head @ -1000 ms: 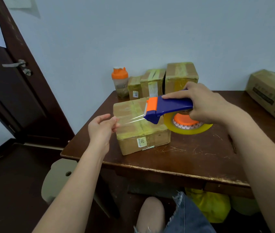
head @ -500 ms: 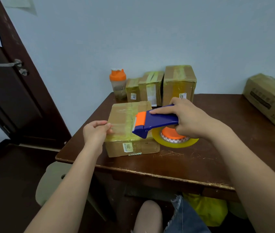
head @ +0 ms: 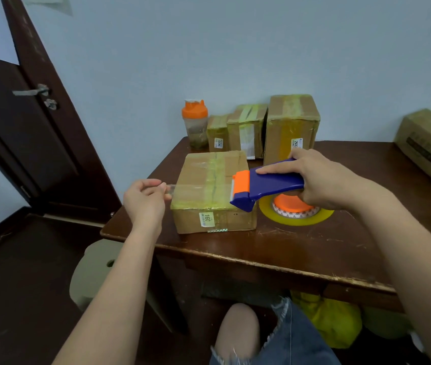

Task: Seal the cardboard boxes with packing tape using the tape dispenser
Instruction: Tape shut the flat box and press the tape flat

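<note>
The left hand [head: 144, 200] pinches the loose end of the clear tape [head: 196, 189] between thumb and fingertips, just off the left edge of the near box [head: 213, 191]. The tape is see-through and hard to make out; it runs flat across the top of the box to the tape dispenser [head: 264, 184].

The right hand [head: 322, 180] grips the blue handle of the dispenser, with the first finger laid straight along its top. The other fingers curl under, and I cannot see their tips. The orange mouth of the dispenser sits over the right side of the box top. The yellow tape roll [head: 297, 214] is half hidden behind the hand and handle.

The near box rests on the brown table [head: 301, 248], near the left front corner. Its top already has yellowish tape on it. Three more boxes [head: 261, 130] stand at the back by the wall, beside a bottle [head: 195, 125] with an orange lid. Another box [head: 430, 146] is cut off at the right edge. A dark door [head: 25, 127] stands to the left.
</note>
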Demonstrator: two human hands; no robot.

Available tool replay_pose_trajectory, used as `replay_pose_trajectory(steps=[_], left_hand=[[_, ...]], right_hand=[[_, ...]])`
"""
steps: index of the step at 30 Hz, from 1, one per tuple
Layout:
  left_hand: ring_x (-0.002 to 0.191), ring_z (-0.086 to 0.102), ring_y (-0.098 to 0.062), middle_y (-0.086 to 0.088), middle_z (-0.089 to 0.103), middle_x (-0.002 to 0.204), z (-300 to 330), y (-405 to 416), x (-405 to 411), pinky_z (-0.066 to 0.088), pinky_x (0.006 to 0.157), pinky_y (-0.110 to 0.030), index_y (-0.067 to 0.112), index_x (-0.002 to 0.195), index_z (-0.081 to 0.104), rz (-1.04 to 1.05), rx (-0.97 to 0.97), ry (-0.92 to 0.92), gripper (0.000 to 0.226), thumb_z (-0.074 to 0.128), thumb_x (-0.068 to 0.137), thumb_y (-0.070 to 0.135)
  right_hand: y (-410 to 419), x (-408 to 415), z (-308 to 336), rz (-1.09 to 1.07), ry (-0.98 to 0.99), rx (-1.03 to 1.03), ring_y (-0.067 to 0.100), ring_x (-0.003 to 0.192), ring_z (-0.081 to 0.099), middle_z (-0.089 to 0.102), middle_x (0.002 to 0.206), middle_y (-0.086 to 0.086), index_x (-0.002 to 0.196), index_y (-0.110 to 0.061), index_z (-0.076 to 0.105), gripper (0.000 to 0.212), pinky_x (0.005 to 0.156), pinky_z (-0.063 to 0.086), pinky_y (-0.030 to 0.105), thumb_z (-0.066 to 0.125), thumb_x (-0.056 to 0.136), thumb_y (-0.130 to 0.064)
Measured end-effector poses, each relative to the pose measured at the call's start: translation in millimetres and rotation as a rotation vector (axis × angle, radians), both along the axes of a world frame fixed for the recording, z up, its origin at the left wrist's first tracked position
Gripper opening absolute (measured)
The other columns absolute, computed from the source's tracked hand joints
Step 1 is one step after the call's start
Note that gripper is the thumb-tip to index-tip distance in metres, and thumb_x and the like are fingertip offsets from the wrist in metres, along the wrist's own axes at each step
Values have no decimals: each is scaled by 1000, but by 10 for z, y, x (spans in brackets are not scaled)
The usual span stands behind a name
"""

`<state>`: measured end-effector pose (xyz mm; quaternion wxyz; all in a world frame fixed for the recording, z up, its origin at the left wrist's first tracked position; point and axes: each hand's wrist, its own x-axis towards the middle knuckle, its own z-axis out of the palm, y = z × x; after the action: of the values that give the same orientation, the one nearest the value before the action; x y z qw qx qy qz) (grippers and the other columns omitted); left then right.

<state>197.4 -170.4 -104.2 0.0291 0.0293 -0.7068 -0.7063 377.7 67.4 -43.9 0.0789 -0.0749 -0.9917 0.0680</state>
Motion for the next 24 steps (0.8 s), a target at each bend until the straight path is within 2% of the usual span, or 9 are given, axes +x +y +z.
replay_pose_trajectory(steps=[2,8,10,12,19,21,24], left_hand=[[63,62,4,-4,72,81,-13,22,63,33,53,-4,15,102,65,7,2,-6,12,67,91,12],[78,70,-9,-3,72,91,-97,-7,144,36,55,-8,15,99,66,83,-4,-45,13,69,89,8],[73,70,-11,-4,72,91,-81,-47,129,41,57,-10,13,98,66,116,-3,-57,13,69,88,5],[69,69,-9,-4,72,89,-58,-89,106,43,58,-12,13,98,65,125,-1,-63,14,68,88,4],[71,71,-12,-3,71,85,-57,-121,38,50,63,-17,12,92,64,141,-48,-28,9,67,89,4],[69,70,-11,-3,71,84,-80,-110,26,50,62,-17,12,92,64,144,-37,-33,10,67,89,3],[67,69,-10,-2,70,83,-126,-103,19,46,58,-14,12,92,63,159,-46,-51,10,68,88,4]], right_hand=[[24,33,-1,-11,-1,6,17,101,39,39,111,-4,137,-62,27,83,62,40,26,60,87,-4],[-15,31,-54,4,15,3,18,100,38,40,111,-3,135,-66,25,85,68,48,33,58,87,-4],[-53,-10,-67,26,23,-1,20,101,39,40,110,-2,134,-68,24,86,72,51,38,58,87,-5],[-67,-46,-66,38,26,-1,20,101,39,39,109,-2,135,-67,24,86,72,51,38,58,87,-5],[-65,-19,-43,56,-16,-79,19,99,42,38,109,-4,126,-71,20,86,77,51,40,62,88,-6],[-39,24,-53,65,-23,-137,18,95,45,39,106,-5,123,-71,22,80,81,50,42,63,89,-12],[-22,74,-69,54,-58,-148,17,95,46,39,107,-5,123,-71,22,85,84,51,43,65,87,-8]])
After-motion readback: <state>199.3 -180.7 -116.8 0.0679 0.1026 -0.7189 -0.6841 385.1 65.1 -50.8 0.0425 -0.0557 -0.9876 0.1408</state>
